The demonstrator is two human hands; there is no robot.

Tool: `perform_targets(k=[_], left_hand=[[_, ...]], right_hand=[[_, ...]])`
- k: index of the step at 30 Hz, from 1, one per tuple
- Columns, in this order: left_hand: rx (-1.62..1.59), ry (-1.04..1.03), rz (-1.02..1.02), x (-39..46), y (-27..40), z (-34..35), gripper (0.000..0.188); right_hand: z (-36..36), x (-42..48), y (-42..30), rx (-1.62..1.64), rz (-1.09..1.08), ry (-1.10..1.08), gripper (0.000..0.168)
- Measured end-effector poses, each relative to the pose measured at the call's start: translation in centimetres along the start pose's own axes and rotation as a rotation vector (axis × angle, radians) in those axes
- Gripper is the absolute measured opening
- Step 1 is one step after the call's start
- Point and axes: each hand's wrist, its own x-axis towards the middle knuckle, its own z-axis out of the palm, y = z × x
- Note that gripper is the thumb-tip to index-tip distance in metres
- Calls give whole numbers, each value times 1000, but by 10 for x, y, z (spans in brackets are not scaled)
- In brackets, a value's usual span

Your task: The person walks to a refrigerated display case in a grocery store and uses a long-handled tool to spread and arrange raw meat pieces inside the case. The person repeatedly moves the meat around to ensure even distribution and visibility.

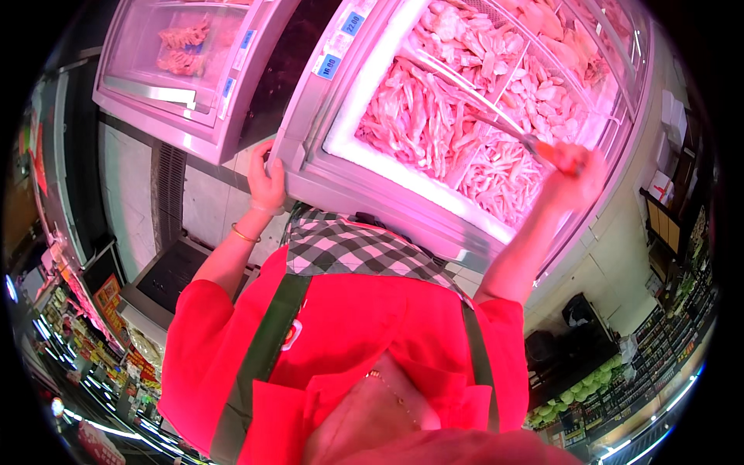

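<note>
My right hand (575,177) is closed around the orange handle of a long metal tool (494,119), perhaps tongs, which reaches left over an open display freezer (372,200). Below the tool lie pale poultry pieces in sections: long thin pieces (407,116) at the left, what look like chicken feet (503,180) nearer me, and chunkier pieces (546,99) farther back. The far end of the tool is hard to make out against the bright divider. My left hand (266,180) rests on the freezer's left front corner, fingers bent over the edge, holding no tool.
A second glass-topped freezer (168,128) with meat stands at the left, a dark gap between the two. Blue price tags (328,67) sit on the near freezer's frame. Behind me are a dark-topped box (174,273) at the left and green produce (581,389) at the right.
</note>
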Motion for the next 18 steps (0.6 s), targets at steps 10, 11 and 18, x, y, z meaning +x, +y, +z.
perform_targets(k=[10, 11, 18], left_hand=[[15, 3, 29, 4, 5, 1, 31], [20, -4, 33, 6, 4, 1, 31], [26, -11, 3, 6, 8, 0, 31]], right_hand=[[5, -24, 57, -217, -317, -193, 31], [32, -24, 66, 400, -27, -410, 29], [44, 78, 88, 451, 134, -162, 29]])
